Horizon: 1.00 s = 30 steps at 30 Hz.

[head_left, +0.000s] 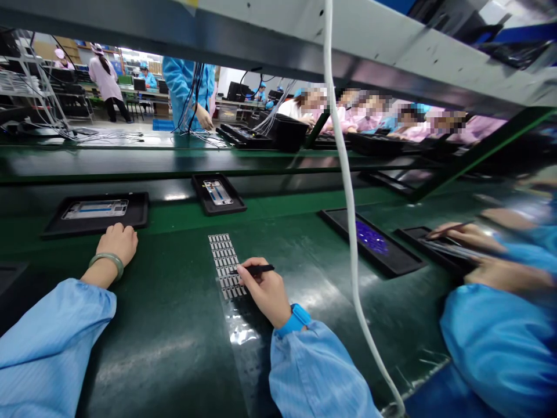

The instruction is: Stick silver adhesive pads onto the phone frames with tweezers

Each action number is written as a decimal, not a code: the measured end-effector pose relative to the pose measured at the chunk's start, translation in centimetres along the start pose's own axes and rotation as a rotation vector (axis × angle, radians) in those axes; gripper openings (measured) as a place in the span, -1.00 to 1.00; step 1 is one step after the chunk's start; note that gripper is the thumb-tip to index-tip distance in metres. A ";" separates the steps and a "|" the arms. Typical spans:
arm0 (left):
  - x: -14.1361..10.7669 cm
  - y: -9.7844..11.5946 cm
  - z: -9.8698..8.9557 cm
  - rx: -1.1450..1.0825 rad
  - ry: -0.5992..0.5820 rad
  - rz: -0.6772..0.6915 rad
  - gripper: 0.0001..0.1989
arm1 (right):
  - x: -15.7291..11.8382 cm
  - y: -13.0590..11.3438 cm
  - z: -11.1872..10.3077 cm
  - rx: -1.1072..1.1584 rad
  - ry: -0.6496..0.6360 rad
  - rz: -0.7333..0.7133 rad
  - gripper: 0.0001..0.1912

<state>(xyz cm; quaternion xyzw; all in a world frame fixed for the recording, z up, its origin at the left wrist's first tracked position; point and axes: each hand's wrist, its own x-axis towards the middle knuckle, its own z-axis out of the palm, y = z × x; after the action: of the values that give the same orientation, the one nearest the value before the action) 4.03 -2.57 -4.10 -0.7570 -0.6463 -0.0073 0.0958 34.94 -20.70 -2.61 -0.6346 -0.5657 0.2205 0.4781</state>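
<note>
Silvery-grey small parts (pixel 226 252) sit in close rows on a sheet near the middle of the green tabletop (pixel 174 325), with a clear film (pixel 243 342) running from them toward the near edge. The right hand (pixel 266 287), with a blue wristband (pixel 300 315) at its wrist, keeps thumb and fingers together, clamped on a slim black tool (pixel 262 269) whose tip lies over the rows; whether that tip grips a part, I cannot tell. The left hand (pixel 115 244) lies with curled fingers at the near edge of a black tray (pixel 139 213), toward the tabletop's far left corner; I cannot tell whether it grips the rim. That tray carries a silver frame (pixel 96 209), and a smaller tray (pixel 237 205) with another frame (pixel 218 193) lies toward the far edge. To the right, a long tray (pixel 402 264) bears purple pieces (pixel 372 238); beyond it a co-worker's hands (pixel 463 235) work over another tray, and a white cable (pixel 348 186) hangs in front

As for risks, I judge that a slanted tip could nudge neighbouring parts out of line, a tug on the film could drag the whole sheet, and pressure from the left hand could tip or slide its tray; a sleeve could also catch the cable. No brand, label or writing is readable
</note>
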 end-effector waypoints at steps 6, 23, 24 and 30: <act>0.0 0.0 0.1 0.005 0.006 -0.007 -0.62 | 0.0 0.0 0.0 0.006 -0.005 0.000 -0.80; 0.0 0.0 -0.1 0.005 -0.005 -0.006 -0.62 | 0.0 0.1 0.0 0.006 0.002 -0.005 -0.79; 0.0 0.0 -0.1 0.005 -0.005 -0.007 -0.62 | 0.0 0.1 0.0 0.025 0.009 0.004 -0.78; 0.3 -0.1 -0.1 -0.003 -0.011 -0.009 -0.61 | 0.2 0.4 0.0 0.156 0.072 -0.012 -0.74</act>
<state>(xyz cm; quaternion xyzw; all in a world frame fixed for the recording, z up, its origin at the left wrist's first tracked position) 4.02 -2.25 -3.97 -0.7542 -0.6503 -0.0045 0.0910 35.18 -20.45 -2.95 -0.5996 -0.5329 0.2381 0.5476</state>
